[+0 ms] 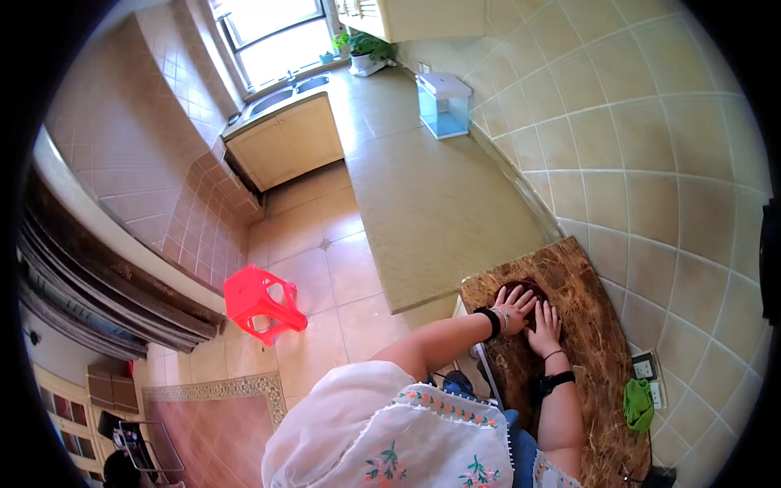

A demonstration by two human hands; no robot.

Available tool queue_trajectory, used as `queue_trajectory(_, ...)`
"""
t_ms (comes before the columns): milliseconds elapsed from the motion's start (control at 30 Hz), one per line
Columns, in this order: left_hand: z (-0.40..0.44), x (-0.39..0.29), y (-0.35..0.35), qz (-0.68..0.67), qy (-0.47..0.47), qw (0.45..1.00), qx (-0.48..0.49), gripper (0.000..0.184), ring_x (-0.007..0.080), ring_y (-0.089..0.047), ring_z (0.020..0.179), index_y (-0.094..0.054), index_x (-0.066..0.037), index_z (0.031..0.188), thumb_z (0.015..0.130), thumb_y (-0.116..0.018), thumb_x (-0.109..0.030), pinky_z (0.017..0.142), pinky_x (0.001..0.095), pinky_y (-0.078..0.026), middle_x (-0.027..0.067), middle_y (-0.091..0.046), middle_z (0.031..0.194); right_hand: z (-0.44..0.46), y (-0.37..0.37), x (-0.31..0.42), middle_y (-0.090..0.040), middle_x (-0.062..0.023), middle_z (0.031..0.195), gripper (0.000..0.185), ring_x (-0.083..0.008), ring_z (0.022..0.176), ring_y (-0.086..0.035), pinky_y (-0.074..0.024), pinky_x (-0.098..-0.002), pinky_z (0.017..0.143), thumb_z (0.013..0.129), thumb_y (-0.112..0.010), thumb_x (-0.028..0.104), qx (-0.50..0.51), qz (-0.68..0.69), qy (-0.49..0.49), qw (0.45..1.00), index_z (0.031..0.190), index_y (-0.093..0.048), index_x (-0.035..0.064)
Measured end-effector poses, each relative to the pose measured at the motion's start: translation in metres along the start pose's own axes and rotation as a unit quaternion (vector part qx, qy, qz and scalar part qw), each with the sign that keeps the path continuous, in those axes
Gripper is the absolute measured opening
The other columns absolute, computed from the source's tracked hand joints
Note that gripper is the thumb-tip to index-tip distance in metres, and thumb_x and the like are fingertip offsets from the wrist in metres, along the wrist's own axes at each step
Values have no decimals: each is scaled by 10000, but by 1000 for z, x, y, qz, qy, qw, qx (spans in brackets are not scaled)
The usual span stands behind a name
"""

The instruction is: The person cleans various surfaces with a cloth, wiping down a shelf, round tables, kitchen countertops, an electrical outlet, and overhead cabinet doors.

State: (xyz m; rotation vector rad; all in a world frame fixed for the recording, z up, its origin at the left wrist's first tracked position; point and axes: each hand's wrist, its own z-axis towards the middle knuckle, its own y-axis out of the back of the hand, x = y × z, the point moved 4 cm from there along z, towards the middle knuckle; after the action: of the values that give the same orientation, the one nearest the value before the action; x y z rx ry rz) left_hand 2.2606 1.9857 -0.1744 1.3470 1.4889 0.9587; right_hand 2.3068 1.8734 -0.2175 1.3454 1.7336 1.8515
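Observation:
My left hand lies flat with its fingers spread, resting on a dark red item on the brown marble-patterned counter. Close beside it, my right hand is also flat with its fingers stretched out, against the same item's near edge. Both hands cover most of that item, so its kind cannot be made out. Dark bands circle both wrists, and neither hand grips anything.
A green cloth hangs by the wall socket at right. The stone worktop extends away, bearing a small glass tank and potted plants near the sink. A red plastic stool stands on the floor at left.

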Motion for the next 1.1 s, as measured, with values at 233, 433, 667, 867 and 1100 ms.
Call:
queue_trajectory(233, -4, -67, -18, 12, -42, 997, 60, 633, 338, 61, 1396, -93, -136, 1468, 942, -359, -369, 1070, 580, -9, 88, 14, 1530, -57, 1, -46, -101, -77, 1515, 758, -311, 1391, -61, -111, -511, 1103, 839, -606, 264, -10, 10, -63, 998, 1450, -164, 183)
queue_trajectory(433, -29, -151, -51, 14, -101, 989, 105, 672, 323, 94, 1392, -37, -148, 1470, 945, -364, -409, 1080, 572, 19, 74, 65, 1527, -141, -26, -117, -148, -102, 1502, 797, -346, 1375, -112, -143, -526, 1086, 791, -662, 235, -79, 13, -55, 995, 1440, -206, 164)
queue_trajectory(667, -65, -253, -100, 55, -187, 972, 133, 740, 312, 85, 1395, -54, -163, 1472, 905, -413, -474, 1088, 560, 37, 65, 45, 1529, -269, -35, -167, -173, -134, 1492, 757, -369, 1362, -139, -150, -541, 1075, 821, -624, 310, -77, 33, -117, 990, 1440, -218, 151)
queue_trajectory(867, -90, -325, -159, 103, -306, 933, 161, 715, 308, 66, 1397, -85, -196, 1470, 885, -367, -494, 1088, 572, 62, 49, 7, 1530, -378, -66, -184, -198, -168, 1477, 724, -383, 1355, -160, -183, -547, 1061, 855, -567, 414, -155, 44, -162, 974, 1421, -260, 82)
queue_trajectory(1100, -118, -329, -153, 93, -374, 909, 161, 650, 290, 39, 1400, -112, -205, 1467, 926, -370, -455, 1099, 552, -5, 35, -15, 1530, -408, -70, -146, -231, -186, 1460, 668, -400, 1332, -209, -194, -572, 1029, 859, -572, 306, -189, 38, -269, 944, 1412, -273, 82)
